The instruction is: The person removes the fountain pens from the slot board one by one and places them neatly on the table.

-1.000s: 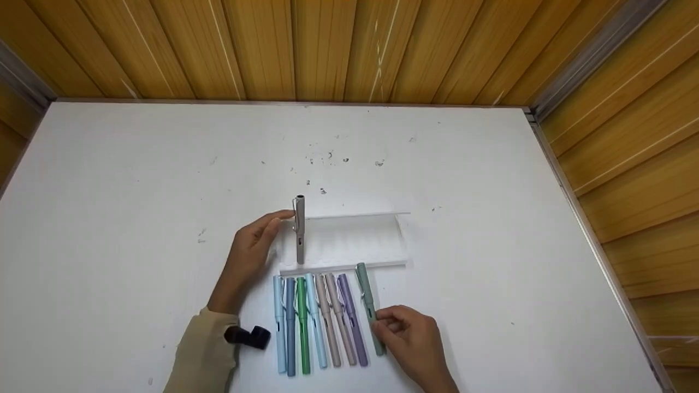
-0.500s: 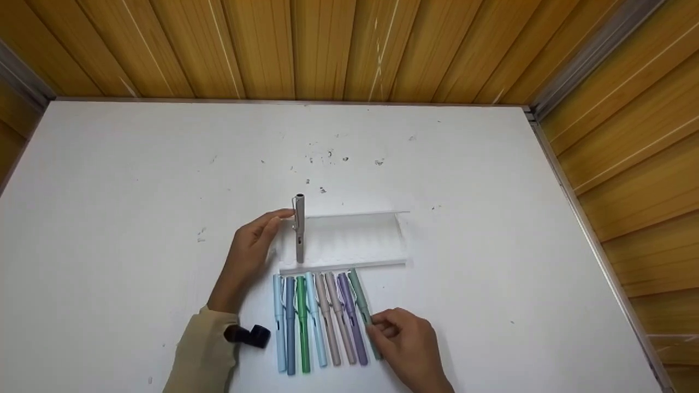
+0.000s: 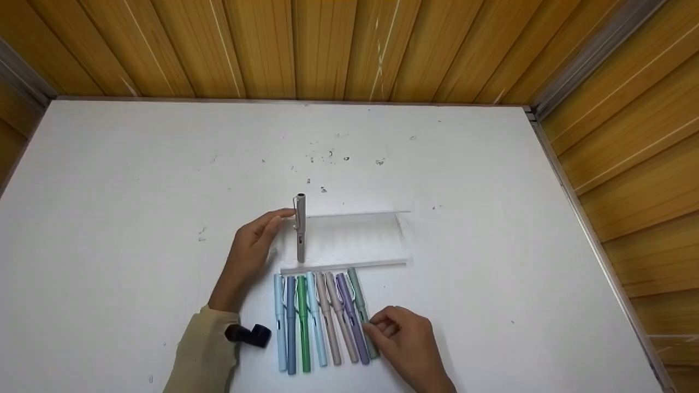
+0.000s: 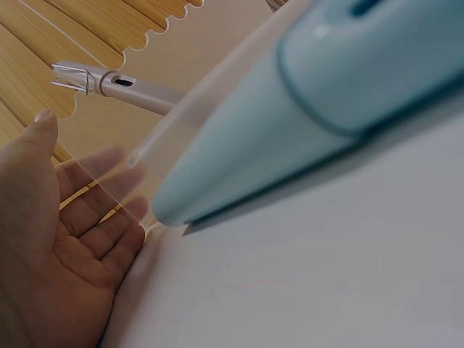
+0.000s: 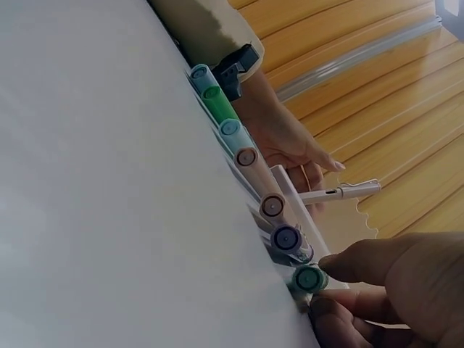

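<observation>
A clear pen stand [image 3: 355, 264] with scalloped edges sits mid-table, with one grey fountain pen [image 3: 300, 226] resting across its left end. My left hand [image 3: 252, 248] is at the stand's left side; in the left wrist view its fingers [image 4: 90, 225] are extended against or behind the clear panel. With thumb and fingertips, my right hand [image 3: 407, 341] pinches the lower part of a grey-green fountain pen [image 3: 356, 289], the rightmost of a row in front of the stand. That pen lies beside a purple fountain pen [image 3: 349, 314]; the right wrist view shows the grey-green pen's end [image 5: 309, 278] between thumb and fingers.
Left of the purple pen lie several more capped pens, among them a bright green pen [image 3: 303, 322], a slate-blue pen [image 3: 291, 322] and a light blue pen [image 3: 280, 322]. A black device [image 3: 248, 335] is on the left wrist. Wood-patterned panels [image 3: 322, 49] border the white table [image 3: 491, 218].
My right hand has slid the grey-green pen leftward until it lies close against the purple pen. My left hand and the grey pen on the stand have stayed in place.
</observation>
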Demonstrator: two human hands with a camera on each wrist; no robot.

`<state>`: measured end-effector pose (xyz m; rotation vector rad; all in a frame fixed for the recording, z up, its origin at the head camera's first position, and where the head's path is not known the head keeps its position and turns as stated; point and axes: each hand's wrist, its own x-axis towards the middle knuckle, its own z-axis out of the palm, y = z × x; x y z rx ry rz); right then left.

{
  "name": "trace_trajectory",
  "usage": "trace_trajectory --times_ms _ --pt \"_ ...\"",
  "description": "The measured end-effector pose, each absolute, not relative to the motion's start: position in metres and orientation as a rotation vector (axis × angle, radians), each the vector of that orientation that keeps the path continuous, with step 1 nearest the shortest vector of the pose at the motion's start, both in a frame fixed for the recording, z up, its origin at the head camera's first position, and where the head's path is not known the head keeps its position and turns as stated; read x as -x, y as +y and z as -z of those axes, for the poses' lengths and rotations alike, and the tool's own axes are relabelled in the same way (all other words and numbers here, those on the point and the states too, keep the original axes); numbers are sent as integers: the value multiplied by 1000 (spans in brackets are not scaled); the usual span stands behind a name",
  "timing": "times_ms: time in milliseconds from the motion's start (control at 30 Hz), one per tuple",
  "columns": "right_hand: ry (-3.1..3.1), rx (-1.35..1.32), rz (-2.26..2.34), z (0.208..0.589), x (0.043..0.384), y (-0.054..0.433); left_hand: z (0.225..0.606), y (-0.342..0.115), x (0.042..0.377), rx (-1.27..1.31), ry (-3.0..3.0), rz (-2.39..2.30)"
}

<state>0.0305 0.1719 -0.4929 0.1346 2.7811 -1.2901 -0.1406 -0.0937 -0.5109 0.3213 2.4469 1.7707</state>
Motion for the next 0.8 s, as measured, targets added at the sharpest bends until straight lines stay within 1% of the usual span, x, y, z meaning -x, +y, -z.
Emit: trace_trajectory --times_ms 300,567,800 --pt "2554 -218 1715 502 -21 186 511 -94 141 -326 2459 -1769" --pt "2325 -51 2067 499 11 186 510 -96 141 -323 2460 -1774" --pt "2195 17 2168 484 42 169 511 -94 141 -344 2441 -1818"
